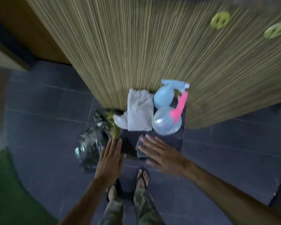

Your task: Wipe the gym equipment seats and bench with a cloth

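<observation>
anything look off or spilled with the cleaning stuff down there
Nothing looks spilled. The white cloth lies rumpled, one corner trailing left. The pink-trigger spray bottle seems tipped toward the camera. Crinkled clear plastic is strewn on the floor tiles. Blur hides finer detail.

A pale, crumpled cloth (pixel 139 111) lies folded on a dark surface, just beside two spray bottles.

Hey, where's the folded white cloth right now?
In the head view, the folded white cloth lies near the centre, at the foot of the striped wooden panel, just left of the two spray bottles and beyond both open hands.
</observation>
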A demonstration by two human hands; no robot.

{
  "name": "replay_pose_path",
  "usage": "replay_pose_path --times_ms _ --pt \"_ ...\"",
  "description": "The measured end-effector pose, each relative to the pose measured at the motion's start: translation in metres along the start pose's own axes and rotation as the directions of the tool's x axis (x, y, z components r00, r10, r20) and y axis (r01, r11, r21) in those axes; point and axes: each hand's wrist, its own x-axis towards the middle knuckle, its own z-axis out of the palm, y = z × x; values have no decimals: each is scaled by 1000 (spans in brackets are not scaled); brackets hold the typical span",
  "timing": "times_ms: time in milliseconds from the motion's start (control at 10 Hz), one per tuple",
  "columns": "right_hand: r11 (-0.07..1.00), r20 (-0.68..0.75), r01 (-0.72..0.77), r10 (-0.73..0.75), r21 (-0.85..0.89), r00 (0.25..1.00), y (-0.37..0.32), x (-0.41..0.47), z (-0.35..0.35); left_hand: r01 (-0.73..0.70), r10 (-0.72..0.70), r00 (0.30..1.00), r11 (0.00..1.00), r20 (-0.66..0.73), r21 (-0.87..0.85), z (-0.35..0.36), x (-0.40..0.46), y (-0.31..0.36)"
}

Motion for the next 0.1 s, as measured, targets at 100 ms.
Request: replay_pose_path --times_ms 100 --pt "991 -144 -63 81 121 986 -50 -18 -72 104 -109 993 988 -49 -110 4 -73 -22"
